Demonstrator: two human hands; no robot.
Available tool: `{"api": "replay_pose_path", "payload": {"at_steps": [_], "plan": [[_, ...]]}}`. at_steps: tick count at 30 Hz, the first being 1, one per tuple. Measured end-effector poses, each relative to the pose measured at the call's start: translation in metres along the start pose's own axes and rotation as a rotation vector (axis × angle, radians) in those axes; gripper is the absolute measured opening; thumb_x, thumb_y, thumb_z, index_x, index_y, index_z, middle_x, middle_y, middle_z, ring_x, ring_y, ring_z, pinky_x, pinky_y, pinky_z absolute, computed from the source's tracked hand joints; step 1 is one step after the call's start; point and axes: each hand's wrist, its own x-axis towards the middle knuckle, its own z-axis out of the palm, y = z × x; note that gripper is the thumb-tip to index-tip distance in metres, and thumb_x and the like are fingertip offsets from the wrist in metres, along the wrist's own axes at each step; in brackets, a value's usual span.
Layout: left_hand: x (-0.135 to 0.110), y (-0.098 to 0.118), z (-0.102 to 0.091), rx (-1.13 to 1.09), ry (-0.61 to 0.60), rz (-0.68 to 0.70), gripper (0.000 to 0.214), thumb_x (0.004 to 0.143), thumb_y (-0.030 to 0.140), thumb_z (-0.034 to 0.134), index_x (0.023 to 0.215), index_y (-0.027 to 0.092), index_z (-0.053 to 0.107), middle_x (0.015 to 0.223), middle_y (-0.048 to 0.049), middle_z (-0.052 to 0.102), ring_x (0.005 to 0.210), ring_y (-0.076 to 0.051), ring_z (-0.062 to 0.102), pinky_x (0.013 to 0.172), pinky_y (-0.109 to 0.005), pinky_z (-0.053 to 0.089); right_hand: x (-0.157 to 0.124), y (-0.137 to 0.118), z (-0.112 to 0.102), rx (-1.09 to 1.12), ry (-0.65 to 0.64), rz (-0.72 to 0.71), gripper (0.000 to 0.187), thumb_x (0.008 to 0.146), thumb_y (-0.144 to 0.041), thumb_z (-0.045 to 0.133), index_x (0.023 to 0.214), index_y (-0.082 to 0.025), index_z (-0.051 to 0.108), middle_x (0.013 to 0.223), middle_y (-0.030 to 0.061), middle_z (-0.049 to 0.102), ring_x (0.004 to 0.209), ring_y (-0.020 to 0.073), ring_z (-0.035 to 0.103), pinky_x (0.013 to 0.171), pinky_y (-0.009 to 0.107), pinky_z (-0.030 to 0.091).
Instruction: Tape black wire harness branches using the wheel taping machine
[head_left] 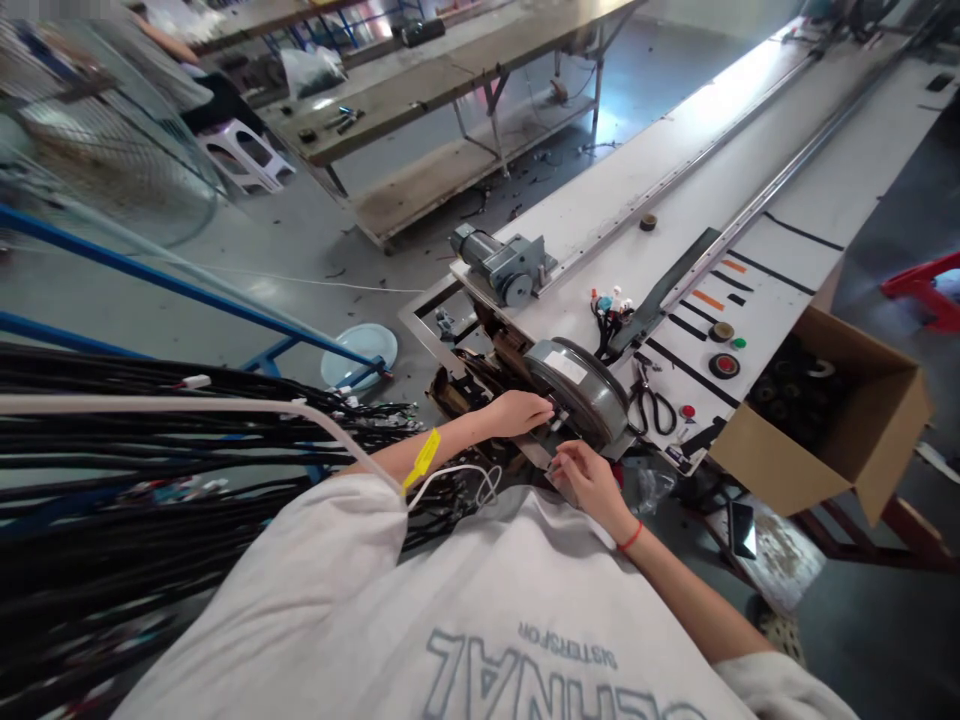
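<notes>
My left hand [519,413] is closed beside the grey wheel-shaped machine part [583,388] at the near end of the long white bench. Small white and dark pieces [557,414] show at its fingertips, too small to name. My right hand [589,482] is just nearer to my body, thumb and fingers drawn together in a pinch; what it holds, if anything, cannot be made out. Scissors [654,398] with black handles lie right of the wheel. Behind it, a dark wire bundle with coloured connectors [611,305] rests on the bench.
A motor [501,262] is mounted at the bench's left corner. Tape rolls [721,332] and a red button [724,365] are on the right side. An open cardboard box [840,420] stands at right. Black cable bundles [150,440] hang at left. A seated person [169,70] is far left.
</notes>
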Motion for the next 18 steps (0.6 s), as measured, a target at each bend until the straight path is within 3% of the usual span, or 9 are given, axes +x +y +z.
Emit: {"api": "replay_pose_path", "payload": {"at_steps": [2, 5, 7, 11, 15, 18], "plan": [[-0.006, -0.001, -0.001, 0.029, 0.016, 0.033, 0.025, 0.090, 0.027, 0.050, 0.067, 0.020, 0.056, 0.070, -0.0058, 0.062, 0.068, -0.019, 0.059, 0.067, -0.026, 0.039, 0.019, 0.006, 0.012, 0.177, 0.062, 0.188, 0.041, 0.077, -0.060, 0.060, 0.090, -0.022, 0.051, 0.073, 0.0029, 0.063, 0.059, 0.0196, 0.063, 0.051, 0.031, 0.050], [-0.012, 0.001, -0.003, 0.105, -0.015, 0.029, 0.015, 0.083, 0.024, 0.058, 0.069, 0.019, 0.059, 0.077, -0.0094, 0.066, 0.079, -0.022, 0.061, 0.077, -0.029, 0.042, 0.047, 0.006, 0.025, 0.282, 0.131, 0.266, 0.050, 0.064, -0.063, 0.069, 0.084, -0.023, 0.048, 0.065, -0.0013, 0.059, 0.051, 0.0164, 0.057, 0.046, 0.027, 0.045], [-0.017, -0.002, -0.007, 0.135, 0.019, -0.034, 0.012, 0.081, 0.030, 0.062, 0.074, 0.019, 0.063, 0.079, -0.0094, 0.067, 0.082, -0.023, 0.061, 0.079, -0.029, 0.042, 0.056, 0.004, 0.027, 0.285, 0.087, 0.218, 0.045, 0.066, -0.061, 0.069, 0.075, -0.022, 0.047, 0.060, -0.0030, 0.055, 0.049, 0.0134, 0.052, 0.047, 0.026, 0.043], [-0.027, -0.024, -0.007, -0.017, 0.285, -0.285, 0.029, 0.088, 0.045, 0.051, 0.087, 0.019, 0.066, 0.085, -0.0074, 0.068, 0.081, -0.021, 0.060, 0.074, -0.028, 0.042, 0.048, 0.003, 0.018, 0.202, 0.029, 0.121, 0.035, 0.078, -0.051, 0.060, 0.064, -0.022, 0.047, 0.055, -0.0039, 0.049, 0.047, 0.0106, 0.045, 0.047, 0.024, 0.037], [-0.031, -0.048, 0.024, -0.533, 0.204, -0.414, 0.043, 0.090, 0.054, 0.043, 0.076, 0.018, 0.063, 0.070, -0.0042, 0.065, 0.062, -0.017, 0.057, 0.063, -0.026, 0.043, 0.042, 0.006, 0.010, -0.083, 0.137, 0.015, 0.026, 0.085, -0.045, 0.051, 0.073, -0.022, 0.050, 0.063, -0.0008, 0.053, 0.056, 0.0147, 0.051, 0.056, 0.028, 0.043], [-0.030, -0.054, 0.044, -0.673, 0.242, -0.414, 0.046, 0.091, 0.057, 0.040, 0.077, 0.018, 0.061, 0.060, -0.0001, 0.057, 0.053, -0.015, 0.051, 0.055, -0.025, 0.040, 0.058, 0.006, 0.015, -0.450, 0.211, -0.220, 0.017, 0.084, -0.034, 0.050, 0.092, -0.020, 0.057, 0.092, 0.0096, 0.061, 0.087, 0.0228, 0.058, 0.080, 0.037, 0.047]]}}
